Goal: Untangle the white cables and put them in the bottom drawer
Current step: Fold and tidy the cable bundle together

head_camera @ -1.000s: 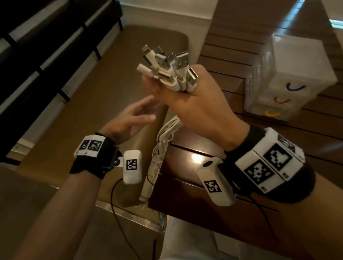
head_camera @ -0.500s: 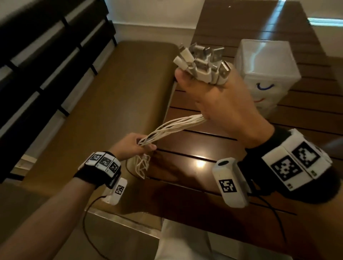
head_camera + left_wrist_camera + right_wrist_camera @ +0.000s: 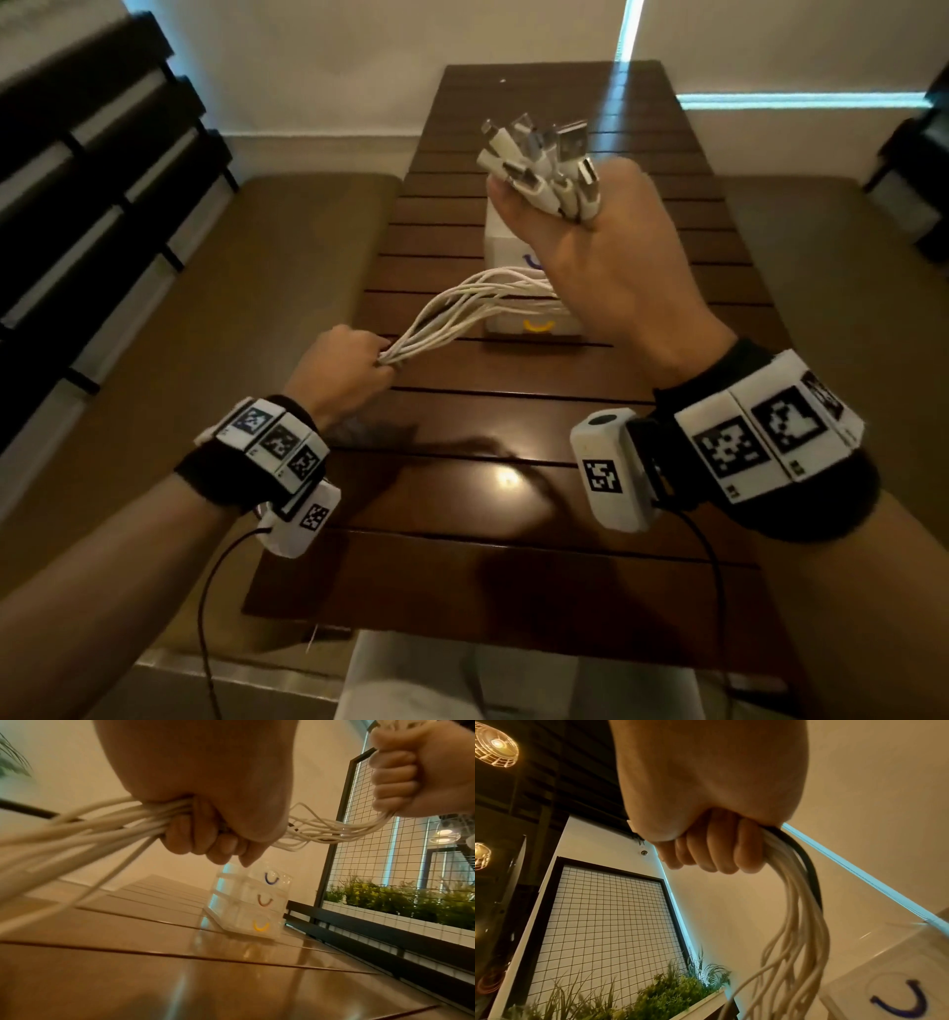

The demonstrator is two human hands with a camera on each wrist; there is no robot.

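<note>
We see the white cables (image 3: 464, 303) gathered as one bundle of thin cords, stretched in the air above the bench between two grips. Their plug ends (image 3: 544, 164), white with metal tips, fan upward out of the higher grip. From there the cords sag a little, spread apart mid-span, and draw tight again at the lower grip, trailing loose beyond it (image 3: 77, 833). The drawer unit (image 3: 250, 902) stands upright on the bench, a clear three-tier box; its bottom drawer (image 3: 259, 925), marked by a yellow handle, is closed.
</note>
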